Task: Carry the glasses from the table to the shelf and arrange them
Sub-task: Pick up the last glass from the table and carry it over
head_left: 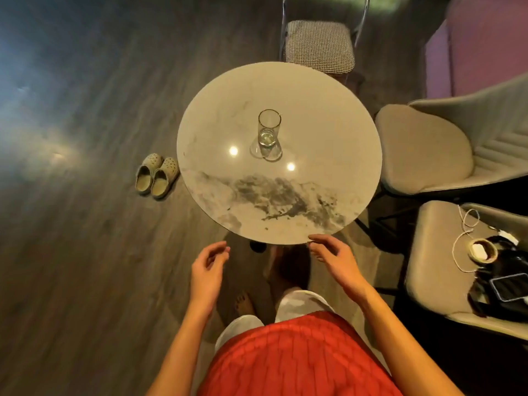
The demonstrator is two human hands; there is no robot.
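Observation:
One tall clear glass [269, 128] with a gold rim stands upright near the middle of a round marble table [328, 124]. My left hand [208, 271] hovers below the table's near edge, fingers loosely curled and apart, holding nothing. My right hand [334, 260] is at the table's near edge, fingertips close to the rim, also holding nothing. Both hands are well short of the glass. No shelf is in view.
A checkered chair [320, 45] stands behind the table. Two beige padded chairs [423, 150] are at the right; the nearer one [434, 270] carries cables, a phone and a tape roll. A pair of clogs [156, 175] lies on the wooden floor at the left.

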